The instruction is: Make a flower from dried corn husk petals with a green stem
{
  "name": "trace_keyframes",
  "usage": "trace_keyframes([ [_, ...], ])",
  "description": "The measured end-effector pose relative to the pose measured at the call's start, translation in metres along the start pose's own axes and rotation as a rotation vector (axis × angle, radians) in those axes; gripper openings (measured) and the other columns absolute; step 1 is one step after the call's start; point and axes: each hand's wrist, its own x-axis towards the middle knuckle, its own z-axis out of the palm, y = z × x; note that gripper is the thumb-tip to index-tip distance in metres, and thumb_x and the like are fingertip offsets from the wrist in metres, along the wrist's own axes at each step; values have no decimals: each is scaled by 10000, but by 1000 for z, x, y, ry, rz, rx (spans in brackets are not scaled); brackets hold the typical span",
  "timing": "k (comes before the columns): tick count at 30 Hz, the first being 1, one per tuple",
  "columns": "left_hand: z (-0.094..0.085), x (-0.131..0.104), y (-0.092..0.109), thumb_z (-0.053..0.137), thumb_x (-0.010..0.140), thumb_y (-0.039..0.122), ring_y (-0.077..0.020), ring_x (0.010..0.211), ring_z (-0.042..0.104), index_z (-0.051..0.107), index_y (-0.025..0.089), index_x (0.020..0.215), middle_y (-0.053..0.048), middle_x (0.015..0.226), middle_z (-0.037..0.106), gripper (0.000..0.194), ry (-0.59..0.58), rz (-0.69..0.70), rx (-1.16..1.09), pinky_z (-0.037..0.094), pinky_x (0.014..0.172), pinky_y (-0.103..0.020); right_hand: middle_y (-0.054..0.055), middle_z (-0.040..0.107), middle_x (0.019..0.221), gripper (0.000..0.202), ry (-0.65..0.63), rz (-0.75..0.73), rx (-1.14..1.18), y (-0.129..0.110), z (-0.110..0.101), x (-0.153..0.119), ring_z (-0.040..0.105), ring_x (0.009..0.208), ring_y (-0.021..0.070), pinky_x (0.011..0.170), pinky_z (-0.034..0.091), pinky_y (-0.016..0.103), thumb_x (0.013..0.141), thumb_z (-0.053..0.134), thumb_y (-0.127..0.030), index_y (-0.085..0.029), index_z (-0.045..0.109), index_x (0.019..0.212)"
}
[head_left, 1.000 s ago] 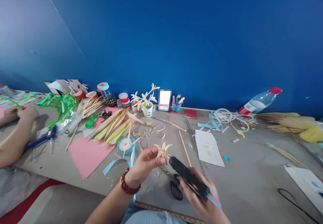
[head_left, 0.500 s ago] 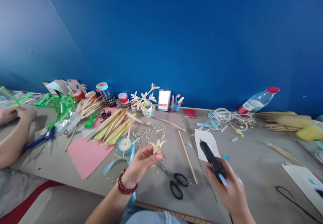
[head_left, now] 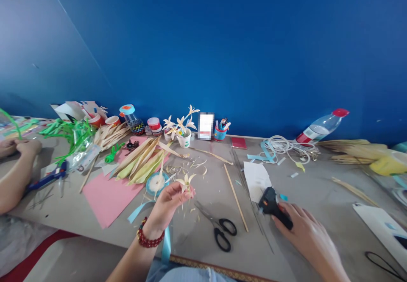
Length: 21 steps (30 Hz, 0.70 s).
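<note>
Between the thumb and fingers of my left hand [head_left: 174, 197] I pinch a small pale husk flower [head_left: 186, 182], its petals pointing up and outward. My right hand [head_left: 307, 237] has its fingers and thumb at the handle of a black glue gun [head_left: 271, 201], which is low over the table beside a white paper sheet [head_left: 256, 180]. Scissors with black handles [head_left: 222, 231] lie between my two hands. Just beyond my left wrist sits a blue ribbon roll [head_left: 157, 183], its loose end trailing toward the table edge. A thin wooden stick [head_left: 235, 197] lies to the right of the flower.
Corn husks [head_left: 140, 163] lie on pink paper [head_left: 108, 197] at left. At the back stand a white cup with husk flowers [head_left: 184, 140] and a blue pen holder [head_left: 220, 133]. A plastic bottle [head_left: 324, 127] leans beside white cable [head_left: 282, 148]. Another person's arm [head_left: 19, 171] rests at far left.
My right hand has moved right and lowered the glue gun, turning it from pointing away to lying sideways. My left hand has shifted slightly left with the flower.
</note>
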Motion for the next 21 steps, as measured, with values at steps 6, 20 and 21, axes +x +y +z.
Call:
trace_keyframes([
  [6, 3, 2, 3, 746, 795, 321, -189, 837, 585, 669, 167, 731, -50, 801, 655, 184, -27, 11, -11, 450, 901, -362, 112, 718, 972, 324, 77, 53, 138, -21, -32, 26, 687, 839, 298, 730, 518, 399, 883, 440, -462, -223, 634, 984],
  [20, 11, 1, 2, 763, 782, 338, -192, 827, 595, 679, 158, 732, -51, 792, 656, 205, -70, -13, -59, 448, 890, -363, 50, 714, 766, 190, -366, -9, 314, -197, 20, 175, 647, 715, 198, 576, 354, 253, 821, 641, -351, -187, 675, 734],
  [21, 10, 2, 2, 764, 782, 329, -188, 820, 594, 674, 156, 728, -49, 786, 655, 202, -73, -12, -65, 447, 890, -362, 47, 717, 772, 162, -379, -8, 314, -196, 22, 176, 645, 714, 196, 572, 348, 254, 806, 649, -328, -187, 678, 732],
])
